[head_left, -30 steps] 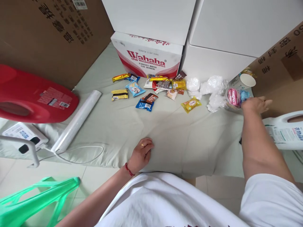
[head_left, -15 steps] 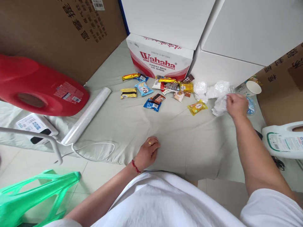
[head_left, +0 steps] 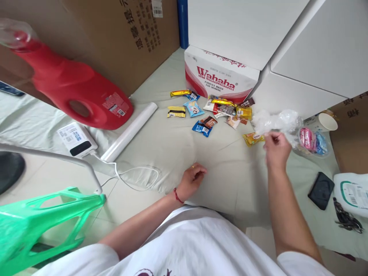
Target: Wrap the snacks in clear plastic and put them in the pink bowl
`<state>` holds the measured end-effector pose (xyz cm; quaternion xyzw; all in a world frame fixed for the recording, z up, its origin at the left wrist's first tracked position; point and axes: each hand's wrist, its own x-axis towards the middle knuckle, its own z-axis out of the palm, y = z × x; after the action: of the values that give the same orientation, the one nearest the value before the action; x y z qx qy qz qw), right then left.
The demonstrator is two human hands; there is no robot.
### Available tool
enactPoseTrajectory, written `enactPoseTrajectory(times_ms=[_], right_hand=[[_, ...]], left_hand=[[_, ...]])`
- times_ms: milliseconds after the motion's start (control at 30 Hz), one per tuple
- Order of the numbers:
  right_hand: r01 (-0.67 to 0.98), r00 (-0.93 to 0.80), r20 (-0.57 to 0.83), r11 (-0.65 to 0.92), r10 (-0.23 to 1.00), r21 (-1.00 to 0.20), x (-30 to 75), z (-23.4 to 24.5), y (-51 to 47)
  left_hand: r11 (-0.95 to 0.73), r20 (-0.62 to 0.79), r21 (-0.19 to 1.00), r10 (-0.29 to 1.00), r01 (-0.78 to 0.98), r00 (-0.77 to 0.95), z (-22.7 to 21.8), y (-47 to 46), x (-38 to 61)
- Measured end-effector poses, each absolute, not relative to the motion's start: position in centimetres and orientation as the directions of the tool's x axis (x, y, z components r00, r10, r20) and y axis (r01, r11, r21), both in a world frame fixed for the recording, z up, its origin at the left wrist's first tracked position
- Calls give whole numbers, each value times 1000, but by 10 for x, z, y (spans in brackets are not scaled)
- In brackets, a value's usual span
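My right hand is pinched shut on a crumpled clear plastic bag, which it holds just above the pale green sheet. Under it lies a yellow snack packet. To its right sits a clear bag of pink and blue sweets, with a white paper cup behind. Several small snack packets lie scattered in front of a Wahaha carton. My left hand rests loosely curled on the sheet's near edge, nothing visible in it, a ring on one finger.
A red detergent jug lies at the left beside a white roll and a white power bank with its cable. Green plastic stool bottom left. Black phone, white jug and scissors at right. Cardboard and white boxes behind.
My right hand came back from the sweets bag by the cup, took hold of the clear plastic bag and drew it leftward. The view swung left. My left hand stayed put.
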<state>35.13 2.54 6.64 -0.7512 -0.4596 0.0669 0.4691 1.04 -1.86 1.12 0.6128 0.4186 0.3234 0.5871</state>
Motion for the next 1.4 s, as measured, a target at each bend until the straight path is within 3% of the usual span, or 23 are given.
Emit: enactPoseTrajectory(times_ms=[100,200,300,433,600,800,867,967,1067,1167,1267,1400], right_hand=[[532,427,196,-69,883,-844,274,54,-37],[562,229,214,50,950,-826,219,38,-80],[471,206,162,47,965,-881,202,28,-97],[160,252,-28,-70,967,-985,208,26,-97],[104,229,-131,-158,965,-982,213,32,-86],[-332,97,-397,-347,912,-877,236,48,-85],[-324,147,-364,-303,920,-896,235,50,-88],[-127,224,-220,-195,949,-972,216,46,-91],[21,172,-162,-168,972,-986,197,40,-89],[-155,197,-252,-224,947,-962,202,40,-85],[-384,137,-376,-301,917,-873,221,44,-82],[-420,111,-387,-310,915,-853,233,44,-84]], left_hand=[[473,-359,878,756,-76,548,28,-9,29],[649,-431,735,671,-197,603,37,-2,47],[621,-422,751,712,-224,561,35,-4,57],[514,-386,840,791,-175,475,30,-14,60],[431,-348,892,848,-138,400,31,-20,61],[516,-388,847,763,-126,516,29,-3,45],[471,-368,874,801,-118,472,28,1,44],[331,-297,943,889,-40,349,24,-1,50],[272,-273,961,921,43,278,20,-6,56],[360,-357,932,890,44,283,17,-5,53],[462,-438,886,806,39,398,16,3,44],[419,-396,908,846,16,357,19,13,34]])
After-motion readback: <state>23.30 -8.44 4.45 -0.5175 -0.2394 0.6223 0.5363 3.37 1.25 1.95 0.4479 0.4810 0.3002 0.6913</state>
